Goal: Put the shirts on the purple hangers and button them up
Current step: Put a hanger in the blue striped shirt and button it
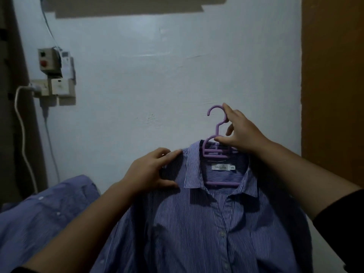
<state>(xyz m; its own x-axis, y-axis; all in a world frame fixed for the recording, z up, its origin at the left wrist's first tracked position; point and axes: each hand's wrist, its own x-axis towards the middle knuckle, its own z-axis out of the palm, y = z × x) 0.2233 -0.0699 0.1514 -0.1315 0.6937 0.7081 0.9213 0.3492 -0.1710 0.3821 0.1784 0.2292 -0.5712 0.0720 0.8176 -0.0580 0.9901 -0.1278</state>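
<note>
A blue-and-white striped shirt hangs in front of me on a purple hanger, its collar spread and its front placket closed over the white buttons that show. My right hand grips the hanger at the neck just under the hook, thumb on the shoulder bar. My left hand holds the shirt's left shoulder beside the collar, fingers curled into the cloth. The hanger's lower bar shows inside the neck opening under the label.
A second blue shirt lies crumpled at the lower left. Behind is a pale wall with a switch box, sockets and a white cable at the left. A brown panel stands at the right.
</note>
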